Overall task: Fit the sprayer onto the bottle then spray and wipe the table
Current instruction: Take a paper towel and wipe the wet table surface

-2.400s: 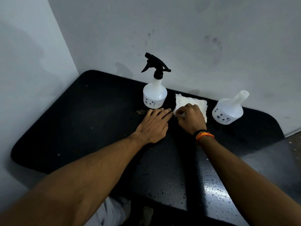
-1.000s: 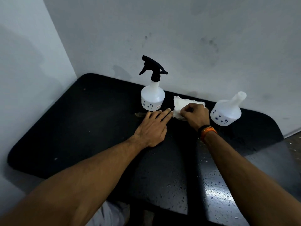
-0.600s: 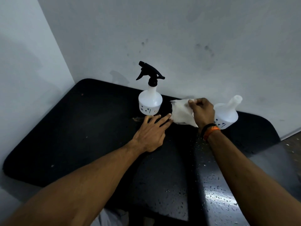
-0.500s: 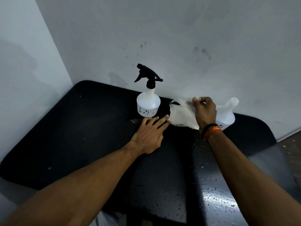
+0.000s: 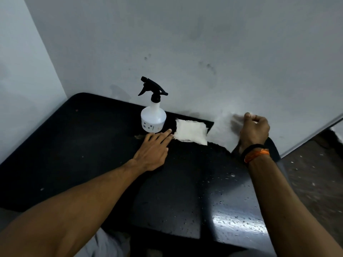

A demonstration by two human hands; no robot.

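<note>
A white bottle with a black trigger sprayer screwed on stands upright at the back of the black table. To its right lies a stack of white tissues. My left hand rests flat on the table, fingertips at the stack's left edge, holding nothing. My right hand is raised at the back right, pinching one blurred white tissue that hangs from it. The tissue and hand hide the second white bottle.
Grey walls close the table in at the back and on the left. Water droplets speckle the table's near right part. A brown floor shows beyond the table's right edge.
My right hand has lifted a tissue off the stack and carried it up and to the right, now covering the second bottle. My left hand stayed pressed by the stack.
</note>
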